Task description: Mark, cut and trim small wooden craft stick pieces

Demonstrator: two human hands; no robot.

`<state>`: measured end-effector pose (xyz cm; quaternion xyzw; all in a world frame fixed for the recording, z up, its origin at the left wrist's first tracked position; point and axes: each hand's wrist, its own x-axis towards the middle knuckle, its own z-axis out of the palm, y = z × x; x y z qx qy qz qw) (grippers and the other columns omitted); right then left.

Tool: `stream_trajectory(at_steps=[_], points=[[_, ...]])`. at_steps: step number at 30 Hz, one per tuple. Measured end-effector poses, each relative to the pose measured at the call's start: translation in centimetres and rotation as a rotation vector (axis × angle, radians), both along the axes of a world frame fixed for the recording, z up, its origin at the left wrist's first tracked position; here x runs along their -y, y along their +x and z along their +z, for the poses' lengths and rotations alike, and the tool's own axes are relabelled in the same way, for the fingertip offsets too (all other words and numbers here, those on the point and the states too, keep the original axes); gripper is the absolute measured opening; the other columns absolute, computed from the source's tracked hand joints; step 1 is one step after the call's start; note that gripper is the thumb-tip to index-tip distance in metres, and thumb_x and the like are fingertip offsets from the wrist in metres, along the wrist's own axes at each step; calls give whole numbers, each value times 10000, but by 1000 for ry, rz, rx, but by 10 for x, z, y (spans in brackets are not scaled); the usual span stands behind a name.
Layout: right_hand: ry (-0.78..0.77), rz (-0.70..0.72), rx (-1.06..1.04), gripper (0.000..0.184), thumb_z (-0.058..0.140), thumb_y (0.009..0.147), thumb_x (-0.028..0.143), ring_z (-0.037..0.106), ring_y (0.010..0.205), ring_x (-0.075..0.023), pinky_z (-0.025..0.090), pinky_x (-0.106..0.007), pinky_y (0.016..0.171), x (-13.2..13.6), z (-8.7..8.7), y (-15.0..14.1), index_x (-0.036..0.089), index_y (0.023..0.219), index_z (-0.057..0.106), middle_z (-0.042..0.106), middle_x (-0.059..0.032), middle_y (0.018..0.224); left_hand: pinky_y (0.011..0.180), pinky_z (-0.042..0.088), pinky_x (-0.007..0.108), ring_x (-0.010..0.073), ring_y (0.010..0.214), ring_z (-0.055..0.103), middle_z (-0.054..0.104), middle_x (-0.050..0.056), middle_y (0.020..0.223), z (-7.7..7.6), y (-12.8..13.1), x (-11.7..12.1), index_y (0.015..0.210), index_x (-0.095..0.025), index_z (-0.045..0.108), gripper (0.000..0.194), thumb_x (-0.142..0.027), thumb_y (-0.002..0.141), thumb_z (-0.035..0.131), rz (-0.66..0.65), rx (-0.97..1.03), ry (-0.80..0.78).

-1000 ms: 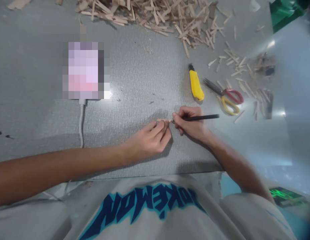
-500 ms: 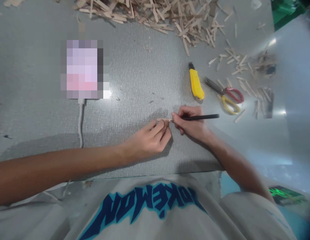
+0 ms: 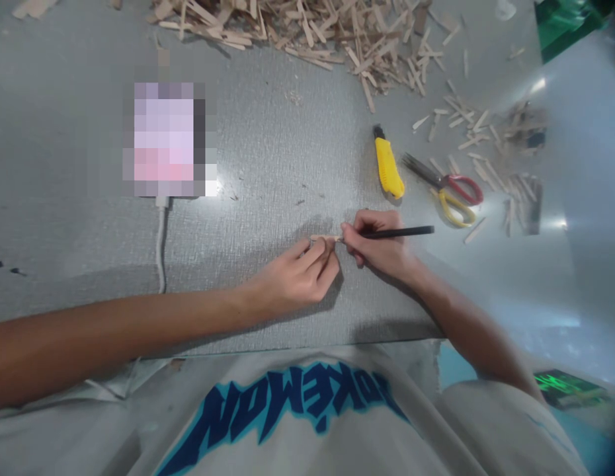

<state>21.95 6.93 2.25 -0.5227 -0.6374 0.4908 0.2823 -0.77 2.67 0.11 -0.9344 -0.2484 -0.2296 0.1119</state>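
Pinching wooden stick (image 3: 319,237), left hand (image 3: 298,274) partly hides it; right hand (image 3: 381,250) clamped on black pen (image 3: 409,231), tip unclear.

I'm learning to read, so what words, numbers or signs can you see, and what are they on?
"OKÉMON", upside down, on the shirt; the letter before it is partly lost in a fold, probably a P.
Green marks on the dark object at lower right: too blurred to read.
Pixelated item: nothing readable.
Yellow cutter and black pen-like tool: no readable text.
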Motion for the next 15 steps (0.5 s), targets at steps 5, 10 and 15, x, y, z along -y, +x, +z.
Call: stream_trajectory(at_steps=[5, 10, 15], points=[[-13, -2, 17, 486, 765, 1017, 444, 530, 368, -85, 391, -203, 345, 0, 2, 0, 222, 645, 544, 578, 45, 499, 895, 678, 415, 302, 1134, 781, 812, 218, 1211, 2, 0, 0, 1224, -50, 732, 219, -21, 1055, 596, 7, -9, 23], [9, -5, 18, 486, 728, 1040, 435, 522, 360, -79, 398, -195, 345, 1, 1, 0, 220, 646, 541, 578, 42, 497, 875, 676, 389, 289, 1082, 790, 824, 214, 1147, 6, 1, -2, 1148, -29, 758, 181, -23, 1058, 601, 14, -57, 127], [-7, -21, 17, 501, 747, 1027, 449, 517, 347, -79, 385, -191, 317, 1, 2, -1, 223, 637, 530, 589, 39, 500, 877, 669, 397, 306, 1074, 788, 818, 246, 1139, 6, 0, -3, 1140, 14, 757, 176, -8, 1046, 610, 4, -78, 151]])
